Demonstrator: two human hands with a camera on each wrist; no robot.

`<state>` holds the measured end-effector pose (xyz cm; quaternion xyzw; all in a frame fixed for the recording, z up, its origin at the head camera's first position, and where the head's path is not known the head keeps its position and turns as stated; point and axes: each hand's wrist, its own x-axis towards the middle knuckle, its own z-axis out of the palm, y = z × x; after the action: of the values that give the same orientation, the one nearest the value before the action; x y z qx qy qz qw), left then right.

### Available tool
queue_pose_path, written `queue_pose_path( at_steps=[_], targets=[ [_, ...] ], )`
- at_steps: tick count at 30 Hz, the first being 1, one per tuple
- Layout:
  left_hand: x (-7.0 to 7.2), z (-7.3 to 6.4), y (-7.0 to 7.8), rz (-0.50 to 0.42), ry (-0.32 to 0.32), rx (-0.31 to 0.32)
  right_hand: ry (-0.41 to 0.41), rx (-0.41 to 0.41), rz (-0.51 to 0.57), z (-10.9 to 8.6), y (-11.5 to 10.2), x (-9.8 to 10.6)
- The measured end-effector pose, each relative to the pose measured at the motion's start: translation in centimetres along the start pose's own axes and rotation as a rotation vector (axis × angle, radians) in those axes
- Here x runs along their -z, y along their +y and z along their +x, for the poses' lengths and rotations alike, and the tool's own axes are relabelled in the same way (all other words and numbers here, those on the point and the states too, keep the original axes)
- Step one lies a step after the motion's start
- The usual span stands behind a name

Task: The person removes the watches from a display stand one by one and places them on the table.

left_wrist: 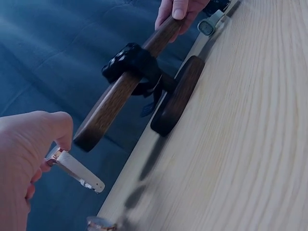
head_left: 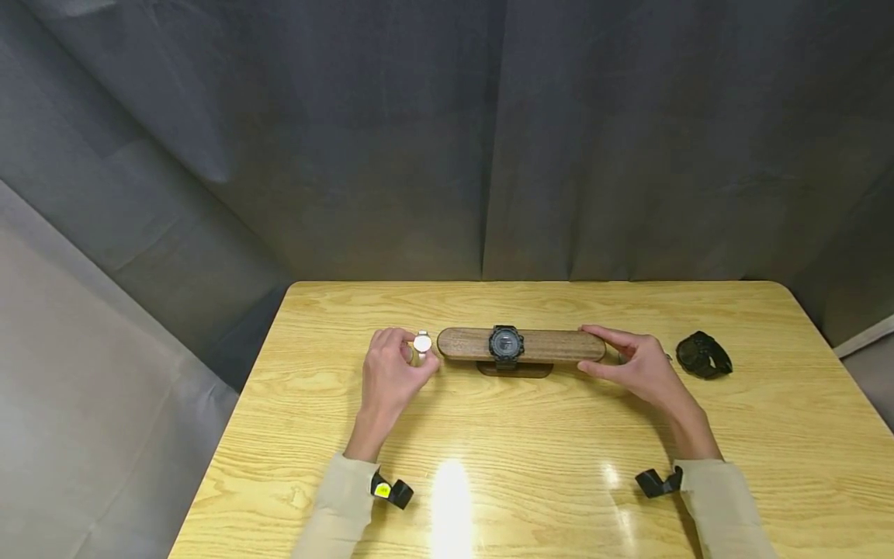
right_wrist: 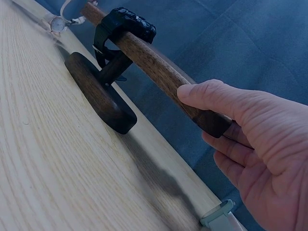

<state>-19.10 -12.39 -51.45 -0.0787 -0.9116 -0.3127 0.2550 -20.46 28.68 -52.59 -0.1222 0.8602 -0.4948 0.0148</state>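
Observation:
My left hand (head_left: 393,369) pinches a wristwatch with a pale strap (head_left: 422,342) just off the left end of a dark wooden watch stand (head_left: 457,344). In the left wrist view its white strap (left_wrist: 79,172) hangs from the fingers, apart from the bar. My right hand (head_left: 646,366) grips the bar's right end, thumb on the near side and fingers on the far side. A chunky black watch (head_left: 506,343) is wrapped around the bar, left of its middle. The stand's base (right_wrist: 98,91) rests on the table.
Right of my right hand lies a black watch (head_left: 701,355). A pale green watch (right_wrist: 221,216) stands on the table near that hand, mostly hidden in the head view. Another small watch (right_wrist: 57,24) lies by my left hand. Dark curtain (head_left: 447,140) hangs behind the wooden table (head_left: 531,450).

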Motion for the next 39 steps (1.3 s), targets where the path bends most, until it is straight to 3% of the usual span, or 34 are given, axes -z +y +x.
queue_pose_path(
  at_steps=[10, 25, 39],
  targets=[
    [2.1, 0.1, -2.2, 0.039, 0.035, 0.042, -0.001, 0.002, 0.016, -0.1, -0.1, 0.0],
    [4.2, -0.3, -6.0, 0.133, 0.046, 0.045, -0.012, 0.003, -0.009, -0.1, 0.0, 0.1],
    [4.7, -0.9, -8.3, 0.21, -0.015, 0.077, -0.012, -0.016, -0.013, 0.1, 0.1, 0.1]
  ],
)
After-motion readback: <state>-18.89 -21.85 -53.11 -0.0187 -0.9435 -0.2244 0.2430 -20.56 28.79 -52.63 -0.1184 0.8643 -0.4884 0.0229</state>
